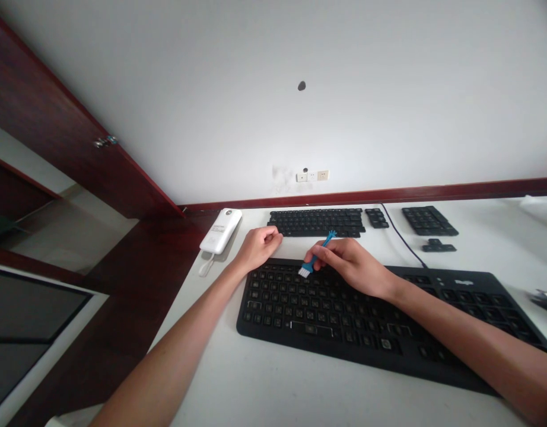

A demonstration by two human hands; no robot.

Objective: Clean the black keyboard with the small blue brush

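Observation:
A small blue cleaning brush (329, 239) with white bristles is pinched in my right hand (356, 264). Its bristles point down onto the upper left part of a black keyboard (366, 356), whose keycaps are off, so the bare switch sockets show. My left hand (258, 246) rests at the keyboard's far left corner, its fingers curled in with nothing visible inside. Behind the keyboard lie loose black keycaps (315, 223), grouped in their layout. Smaller groups are the navigation keycaps (377, 218), the number pad keycaps (429, 220) and the arrow keycaps (439, 245).
A white device with a strap (221, 230) lies at the desk's left edge. The keyboard's cable (402, 236) runs back toward the wall. Wall sockets (312, 176) sit above the white desk (255, 385). A dark object (544, 301) lies at the right, and a door (69, 112) stands left.

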